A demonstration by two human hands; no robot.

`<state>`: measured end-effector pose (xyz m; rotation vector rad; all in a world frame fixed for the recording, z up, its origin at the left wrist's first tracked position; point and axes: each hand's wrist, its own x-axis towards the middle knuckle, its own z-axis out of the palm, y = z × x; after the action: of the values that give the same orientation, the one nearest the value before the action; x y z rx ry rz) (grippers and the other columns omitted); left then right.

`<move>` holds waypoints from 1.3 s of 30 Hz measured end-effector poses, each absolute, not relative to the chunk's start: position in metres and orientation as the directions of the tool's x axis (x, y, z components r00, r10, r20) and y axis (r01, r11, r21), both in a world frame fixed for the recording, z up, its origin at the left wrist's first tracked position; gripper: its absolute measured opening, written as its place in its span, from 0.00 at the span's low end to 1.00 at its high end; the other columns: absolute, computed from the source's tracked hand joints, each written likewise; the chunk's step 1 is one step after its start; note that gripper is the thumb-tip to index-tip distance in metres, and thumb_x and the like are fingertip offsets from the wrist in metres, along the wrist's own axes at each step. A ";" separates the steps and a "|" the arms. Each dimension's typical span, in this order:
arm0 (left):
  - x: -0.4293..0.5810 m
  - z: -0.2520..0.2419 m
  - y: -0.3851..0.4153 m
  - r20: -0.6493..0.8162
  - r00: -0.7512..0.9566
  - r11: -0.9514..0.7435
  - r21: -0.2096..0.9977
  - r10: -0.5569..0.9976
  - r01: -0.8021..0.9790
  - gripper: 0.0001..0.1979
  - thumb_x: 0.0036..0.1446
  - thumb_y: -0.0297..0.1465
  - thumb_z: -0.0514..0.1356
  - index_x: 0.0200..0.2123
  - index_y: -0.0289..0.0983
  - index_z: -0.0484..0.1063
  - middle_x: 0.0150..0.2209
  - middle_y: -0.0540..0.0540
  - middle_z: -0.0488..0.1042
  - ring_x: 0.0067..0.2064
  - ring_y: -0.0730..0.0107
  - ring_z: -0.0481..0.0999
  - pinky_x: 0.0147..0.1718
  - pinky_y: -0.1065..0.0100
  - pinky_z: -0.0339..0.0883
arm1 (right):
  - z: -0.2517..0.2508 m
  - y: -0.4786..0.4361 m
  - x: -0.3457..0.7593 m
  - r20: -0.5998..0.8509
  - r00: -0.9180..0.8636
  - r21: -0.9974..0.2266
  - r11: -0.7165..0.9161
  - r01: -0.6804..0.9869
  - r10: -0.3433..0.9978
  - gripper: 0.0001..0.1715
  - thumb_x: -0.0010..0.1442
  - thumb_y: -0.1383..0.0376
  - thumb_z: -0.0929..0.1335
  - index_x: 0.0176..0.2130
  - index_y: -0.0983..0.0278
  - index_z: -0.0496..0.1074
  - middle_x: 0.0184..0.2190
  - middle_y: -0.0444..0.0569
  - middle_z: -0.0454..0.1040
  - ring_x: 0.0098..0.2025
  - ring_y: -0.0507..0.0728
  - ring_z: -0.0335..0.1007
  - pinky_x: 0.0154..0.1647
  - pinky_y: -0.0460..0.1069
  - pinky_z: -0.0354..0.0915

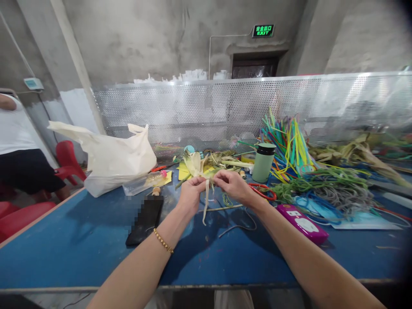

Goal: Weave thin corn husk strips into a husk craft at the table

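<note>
Relative to the green canister [263, 166], the pale husk [194, 164] is held to its left. The left hand [193, 193] and right hand [234, 184] pinch its base; fingertip contact is partly hidden. I judge shaping is in hand; the next move calls for steady pressure, avoiding tears.
</note>
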<state>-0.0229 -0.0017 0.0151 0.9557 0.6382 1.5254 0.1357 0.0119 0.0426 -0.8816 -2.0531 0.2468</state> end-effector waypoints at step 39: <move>-0.022 0.016 -0.006 0.238 0.074 -0.162 0.826 0.968 -0.540 0.13 0.34 0.29 0.73 0.25 0.32 0.76 0.23 0.48 0.74 0.27 0.72 0.72 0.29 0.69 0.58 | 0.038 0.003 0.112 0.485 -0.008 -0.873 0.485 0.042 0.874 0.16 0.47 0.57 0.74 0.27 0.64 0.67 0.17 0.41 0.68 0.18 0.49 0.62 0.19 0.45 0.59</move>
<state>-0.0217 -0.0060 0.0158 0.9887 0.5846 1.4677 0.1123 0.0026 0.0381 -0.8579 -1.4356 0.8047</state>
